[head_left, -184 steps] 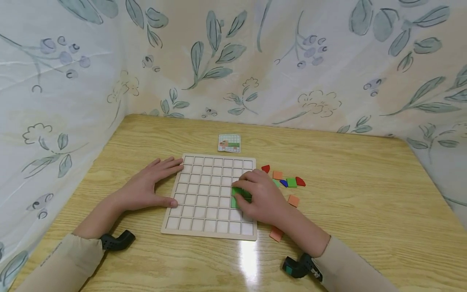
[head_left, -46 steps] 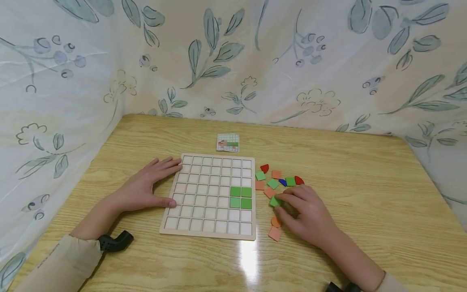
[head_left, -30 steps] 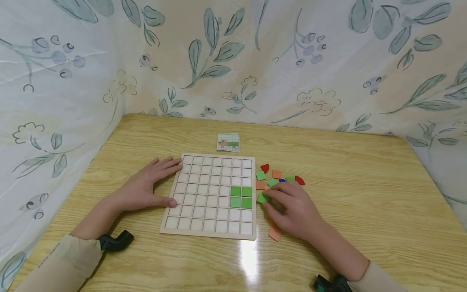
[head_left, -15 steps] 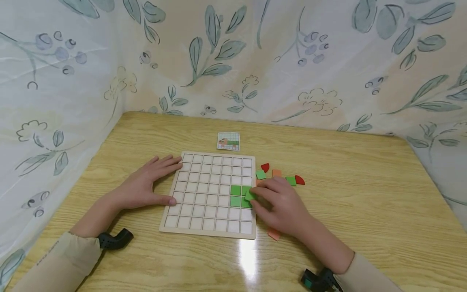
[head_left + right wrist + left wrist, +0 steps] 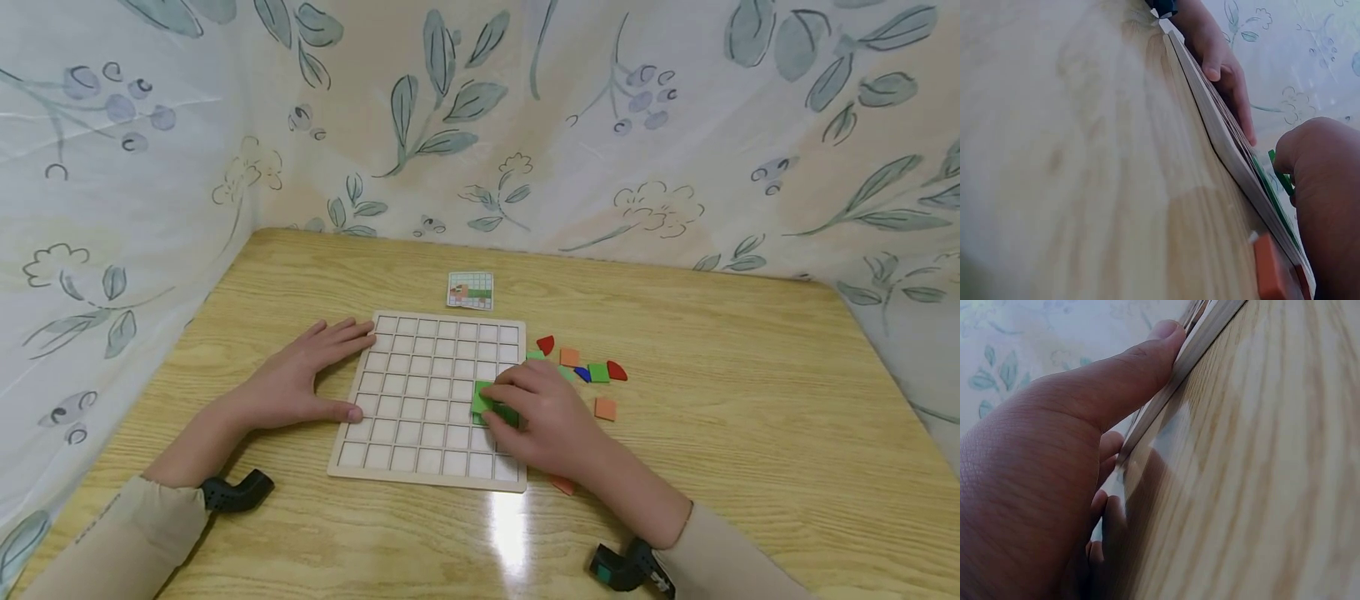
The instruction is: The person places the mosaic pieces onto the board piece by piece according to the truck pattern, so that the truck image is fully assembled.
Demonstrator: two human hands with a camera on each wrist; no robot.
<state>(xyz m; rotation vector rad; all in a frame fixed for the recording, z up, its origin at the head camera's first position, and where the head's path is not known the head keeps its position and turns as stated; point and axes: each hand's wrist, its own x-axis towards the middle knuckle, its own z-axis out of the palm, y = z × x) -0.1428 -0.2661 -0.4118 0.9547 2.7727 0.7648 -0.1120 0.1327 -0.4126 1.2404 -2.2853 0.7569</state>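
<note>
A pale wooden grid board (image 5: 405, 481) lies flat on the table. My left hand (image 5: 300, 387) rests along its left edge with fingers straight and spread, the thumb on the rim, as the left wrist view also shows. My right hand (image 5: 543, 412) is over the right part of the grid and pinches a green square tile (image 5: 480, 398) between thumb and fingers. In the right wrist view that green tile (image 5: 1281, 174) is tilted and held just above the board. Other green tiles sit in the cells below, mostly hidden by the hand.
A small picture card (image 5: 470, 290) lies behind the board. Right of it are loose pieces: a red quarter-round (image 5: 547, 344), another red piece (image 5: 617, 370), a green square (image 5: 598, 372), a blue piece (image 5: 582, 374), and orange squares (image 5: 605, 408). A patterned cloth (image 5: 480, 125) stands behind the table.
My right hand has picked up a green tile from the loose pieces and carried it left over the green cells. More green tiles lay in the grid by 1.5 s ago. The left hand stays put.
</note>
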